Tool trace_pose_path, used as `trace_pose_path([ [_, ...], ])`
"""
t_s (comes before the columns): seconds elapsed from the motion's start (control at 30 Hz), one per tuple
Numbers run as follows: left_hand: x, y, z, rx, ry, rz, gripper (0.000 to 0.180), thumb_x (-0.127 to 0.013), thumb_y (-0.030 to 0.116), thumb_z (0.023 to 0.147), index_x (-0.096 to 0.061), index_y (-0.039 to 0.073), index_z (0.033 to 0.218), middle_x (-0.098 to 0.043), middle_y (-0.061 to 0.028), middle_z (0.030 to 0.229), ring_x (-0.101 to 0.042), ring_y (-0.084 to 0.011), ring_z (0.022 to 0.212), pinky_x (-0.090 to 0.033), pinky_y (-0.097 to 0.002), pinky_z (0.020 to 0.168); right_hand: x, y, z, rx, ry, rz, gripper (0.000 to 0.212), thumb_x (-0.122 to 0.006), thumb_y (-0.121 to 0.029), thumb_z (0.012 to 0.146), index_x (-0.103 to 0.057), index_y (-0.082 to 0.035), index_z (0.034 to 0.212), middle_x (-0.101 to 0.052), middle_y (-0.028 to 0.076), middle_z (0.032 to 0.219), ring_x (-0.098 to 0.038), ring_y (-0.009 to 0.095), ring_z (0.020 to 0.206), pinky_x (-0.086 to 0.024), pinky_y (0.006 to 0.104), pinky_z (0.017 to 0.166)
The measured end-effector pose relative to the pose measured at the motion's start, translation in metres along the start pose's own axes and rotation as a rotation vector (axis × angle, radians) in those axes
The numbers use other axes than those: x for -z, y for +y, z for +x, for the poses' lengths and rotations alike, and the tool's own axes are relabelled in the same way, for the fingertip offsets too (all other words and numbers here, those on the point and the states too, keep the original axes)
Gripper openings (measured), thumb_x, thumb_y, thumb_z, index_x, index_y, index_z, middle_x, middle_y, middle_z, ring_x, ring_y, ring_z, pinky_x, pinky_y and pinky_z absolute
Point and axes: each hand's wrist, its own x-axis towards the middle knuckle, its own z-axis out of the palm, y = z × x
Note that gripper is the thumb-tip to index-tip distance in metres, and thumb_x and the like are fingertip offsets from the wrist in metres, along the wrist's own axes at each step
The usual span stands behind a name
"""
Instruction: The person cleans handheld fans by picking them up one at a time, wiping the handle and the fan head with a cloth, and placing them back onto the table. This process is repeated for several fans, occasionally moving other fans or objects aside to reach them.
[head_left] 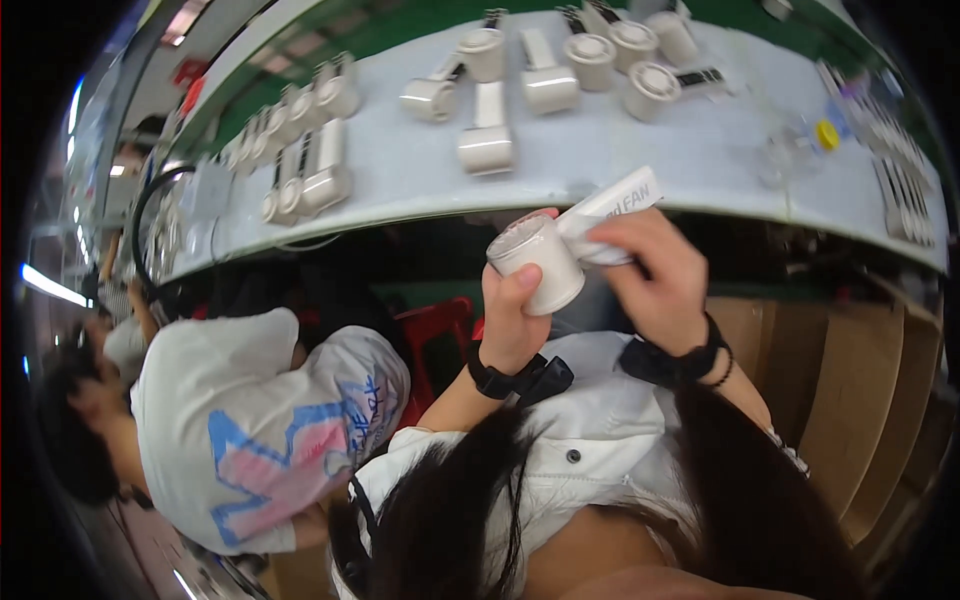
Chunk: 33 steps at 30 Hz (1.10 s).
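The white device [545,265] was up in the air, just in front of the table [400,165] edge, its handle [620,198] slanting up to the right. The left hand [512,305] was closed around the round head, thumb across its side. The right hand [655,262] had its fingers curled at the handle's base (how firmly they gripped, I couldn't tell). Similar white devices [487,135] lay about on the table; a co-worker [260,430] sat at the left.

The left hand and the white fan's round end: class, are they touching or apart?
Touching. The head view shows the left hand around the round end, its thumb laid against the white side.
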Motion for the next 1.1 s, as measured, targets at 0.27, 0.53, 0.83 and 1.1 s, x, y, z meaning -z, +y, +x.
trace_pose_path([
  [0.27,-0.022,-0.009,-0.008,0.038,0.055,-0.056,0.071,-0.067,0.035,0.067,-0.045,-0.004,0.123,-0.055,-0.0147,0.114,-0.057,-0.0259,0.101,-0.046,-0.0371,0.089,0.008,0.023,-0.006,0.402,0.270,-0.474,0.041,-0.062,0.006,0.061,-0.069,-0.011,0.097,-0.068,0.002,0.101,-0.056,0.026,0.099,-0.031,0.0403,0.100],
  [0.53,-0.023,-0.008,-0.004,-0.017,0.090,-0.018,0.072,-0.066,0.038,0.067,-0.045,-0.003,0.123,-0.055,-0.0163,0.115,-0.056,-0.0276,0.101,-0.046,-0.0400,0.089,0.005,0.026,-0.013,0.425,0.221,-0.490,0.048,-0.062,0.005,0.059,-0.070,-0.018,0.100,-0.068,-0.001,0.104,-0.051,0.027,0.108,-0.015,0.0474,0.108],
  [0.83,-0.025,0.000,-0.010,-0.030,0.053,-0.030,0.076,-0.065,0.044,0.065,-0.046,-0.003,0.122,-0.056,-0.0174,0.114,-0.056,-0.0292,0.104,-0.044,-0.0420,0.092,0.009,0.017,-0.010,0.554,0.232,-0.471,0.047,-0.062,0.008,0.060,-0.070,-0.017,0.099,-0.067,0.001,0.103,-0.054,0.026,0.102,-0.033,0.0450,0.100],
  [1.1,-0.022,0.001,-0.005,-0.008,0.061,-0.134,0.075,-0.061,0.049,0.069,-0.046,0.000,0.123,-0.053,-0.0156,0.120,-0.049,-0.0328,0.116,-0.033,-0.0558,0.102,0.040,0.028,-0.006,0.450,0.392,-0.357,0.023,-0.061,0.010,0.075,-0.065,0.000,0.096,-0.062,0.012,0.096,-0.058,0.022,0.090,-0.044,0.0262,0.083],
])
